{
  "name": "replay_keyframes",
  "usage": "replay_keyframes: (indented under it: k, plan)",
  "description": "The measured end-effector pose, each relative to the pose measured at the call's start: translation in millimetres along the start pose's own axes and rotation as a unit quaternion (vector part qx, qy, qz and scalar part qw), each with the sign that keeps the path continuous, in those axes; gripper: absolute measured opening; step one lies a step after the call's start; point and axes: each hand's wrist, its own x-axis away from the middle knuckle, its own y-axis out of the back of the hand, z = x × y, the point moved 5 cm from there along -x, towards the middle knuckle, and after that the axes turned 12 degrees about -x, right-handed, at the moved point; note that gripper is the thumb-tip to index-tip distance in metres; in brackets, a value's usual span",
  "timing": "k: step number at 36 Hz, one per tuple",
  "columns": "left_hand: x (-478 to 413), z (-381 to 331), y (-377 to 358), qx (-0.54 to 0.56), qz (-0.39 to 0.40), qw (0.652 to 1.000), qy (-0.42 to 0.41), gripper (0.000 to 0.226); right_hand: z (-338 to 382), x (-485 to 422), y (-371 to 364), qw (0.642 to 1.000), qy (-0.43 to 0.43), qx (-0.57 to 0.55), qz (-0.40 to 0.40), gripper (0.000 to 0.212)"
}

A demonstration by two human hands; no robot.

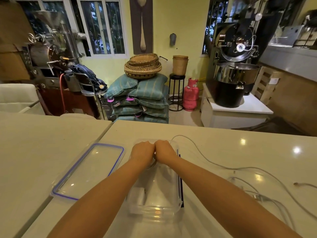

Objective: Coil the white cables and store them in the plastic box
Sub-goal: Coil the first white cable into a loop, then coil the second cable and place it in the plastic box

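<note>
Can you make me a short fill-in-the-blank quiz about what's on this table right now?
1. The lid with the purple seal lies on the table to the ____ of the box.
2. Both hands, the left hand and the right hand, meet over the box's ____ end.
3. The loose cables trail across the table on the box's ____ side.
4. The box stands with its lid ____.

Missing words: left; far; right; off
</note>
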Motion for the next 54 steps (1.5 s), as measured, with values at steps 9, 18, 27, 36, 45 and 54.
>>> replay_keyframes:
  k: [9, 18, 27, 36, 45, 54]
  plan:
    - [0.6, 1.7, 2.0, 0.021, 0.010, 1.000, 0.012, 0.021, 6.9, 8.9, 6.9, 1.000, 0.013, 0.005, 0.015, 0.023]
    - [0.1, 8.3, 32.5, 0.083, 0.000, 0.996, 0.025, 0.026, 5.5, 28.9, 55.6, 0.997, 0.063, -0.014, -0.030, 0.032]
    - [-4.6, -39.7, 91.5, 0.186, -0.084, 0.976, -0.074, 0.026, -45.0, 71.1, 158.5, 0.992, 0.063, -0.034, -0.106, 0.033]
    - [15.3, -141.4, 88.3, 0.193, -0.043, 0.952, -0.233, 0.029, -134.9, 119.3, 186.5, 0.994, -0.030, -0.064, -0.085, 0.029]
    - [26.3, -191.2, 59.0, 0.115, 0.039, 0.953, -0.277, 0.039, -187.0, 143.7, 157.9, 0.996, -0.089, -0.018, 0.001, 0.039]
    - [29.7, -207.8, 61.7, 0.138, -0.011, 0.950, -0.280, 0.026, -206.9, 159.3, 131.8, 0.991, -0.118, 0.023, 0.057, 0.039]
